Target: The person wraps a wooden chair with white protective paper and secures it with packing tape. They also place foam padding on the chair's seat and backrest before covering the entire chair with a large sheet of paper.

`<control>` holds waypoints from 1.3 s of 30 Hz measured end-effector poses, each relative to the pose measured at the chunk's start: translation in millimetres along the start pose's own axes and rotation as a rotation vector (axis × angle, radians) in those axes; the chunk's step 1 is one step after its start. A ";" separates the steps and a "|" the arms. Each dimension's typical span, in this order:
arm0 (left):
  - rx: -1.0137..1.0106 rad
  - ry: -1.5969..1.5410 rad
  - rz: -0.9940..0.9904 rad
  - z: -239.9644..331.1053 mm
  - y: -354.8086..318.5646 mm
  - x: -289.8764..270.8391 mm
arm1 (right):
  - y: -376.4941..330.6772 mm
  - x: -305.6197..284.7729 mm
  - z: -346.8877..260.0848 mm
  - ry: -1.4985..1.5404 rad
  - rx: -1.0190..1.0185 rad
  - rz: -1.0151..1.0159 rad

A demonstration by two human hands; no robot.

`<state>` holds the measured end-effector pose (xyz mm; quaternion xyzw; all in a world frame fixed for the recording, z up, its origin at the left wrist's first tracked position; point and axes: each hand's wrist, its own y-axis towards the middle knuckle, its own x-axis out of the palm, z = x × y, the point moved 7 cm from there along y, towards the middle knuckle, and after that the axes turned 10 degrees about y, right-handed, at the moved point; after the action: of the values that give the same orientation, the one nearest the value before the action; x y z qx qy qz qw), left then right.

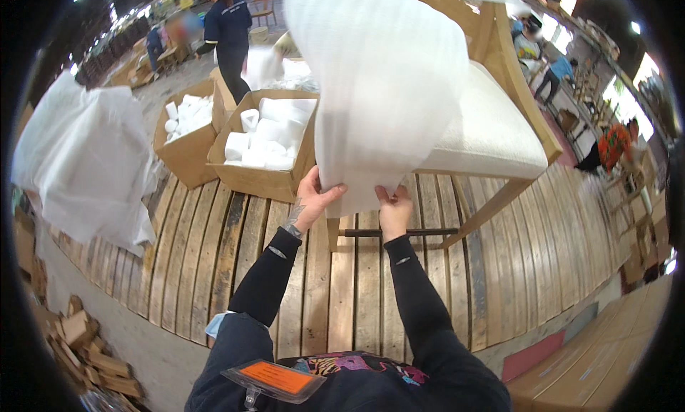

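A wide sheet of white packing foam (385, 83) hangs in front of a wooden chair (492, 126) with a pale cushioned seat, hiding its near left side. My left hand (310, 202) pinches the sheet's lower left edge between thumb and fingers. At the lower right edge, my right hand (394, 210) grips the same sheet, its thumb on top. Both hands are just below seat height, near a front chair leg. Below them a dark crossbar (428, 232) runs between the chair legs.
The chair stands on a slatted wooden platform (285, 269). Two cardboard boxes (260, 178) of white foam pieces sit at left, beside a foam-draped object (85, 162). Wood offcuts (100, 355) lie at lower left, cartons (606, 348) at lower right. Several people work farther back.
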<state>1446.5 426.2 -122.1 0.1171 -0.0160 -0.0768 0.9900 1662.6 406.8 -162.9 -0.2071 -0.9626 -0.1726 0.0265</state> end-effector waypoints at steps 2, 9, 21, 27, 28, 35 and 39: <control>0.004 0.040 -0.017 -5.1 -0.4 -0.3 | -2.1 -2.8 5.6 0.042 0.061 0.000; -0.018 0.231 -0.089 -23.3 -2.1 -1.5 | 0.7 -8.0 21.6 -0.023 0.019 -0.026; -0.021 0.039 -0.125 -42.4 0.2 1.4 | 3.6 -10.3 30.2 -0.222 0.015 0.029; 0.025 -0.097 -0.308 -53.0 8.8 -1.1 | -1.4 23.2 38.4 0.138 0.196 0.053; -0.080 -0.224 -0.318 -61.6 11.8 -4.2 | -2.9 28.6 41.2 0.187 0.246 0.055; -0.311 -0.410 -0.272 -77.4 21.1 -0.1 | -0.3 35.2 28.8 0.216 0.239 0.052; -0.248 -0.216 -0.080 -81.4 22.8 5.3 | 4.3 39.6 41.5 0.245 0.306 0.067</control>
<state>1459.2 465.9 -195.8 -0.0142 -0.1078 -0.1298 0.9856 1629.1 440.1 -195.7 -0.2101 -0.9597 -0.0474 0.1805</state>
